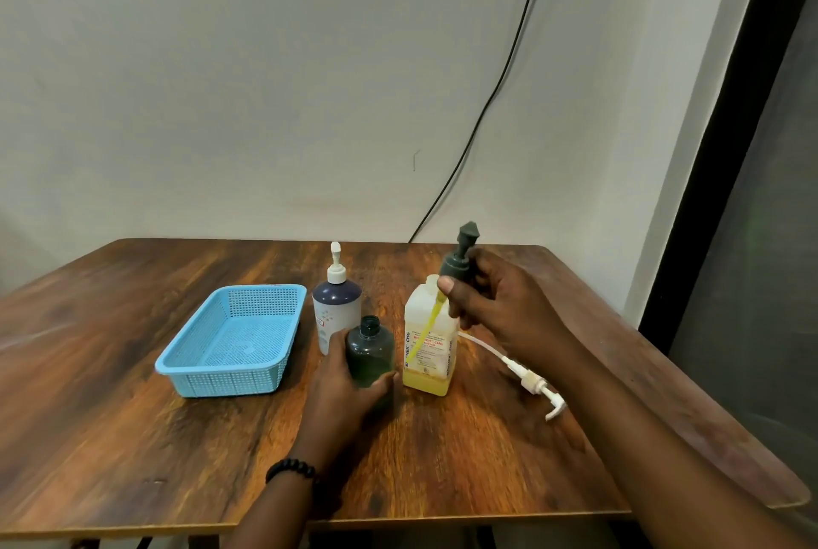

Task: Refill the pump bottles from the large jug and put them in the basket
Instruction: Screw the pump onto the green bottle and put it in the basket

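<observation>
Green bottle (pixel 370 351), uncapped, stands upright mid-table (pixel 133 438), gripped low by the left hand (pixel 343 389). Right hand (pixel 491 305), raised above the jug (pixel 429 345), pinches a dark pump (pixel 460 258) whose yellow tube hangs down. Blue basket (pixel 230 340) sits left, beside a white-pump bottle (pixel 335 307).

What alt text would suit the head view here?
The right hand lifts a dark pump head, with its yellow tube, above the jug, while the left hand grips an open green bottle. A white pump bottle and blue basket stand left.
</observation>
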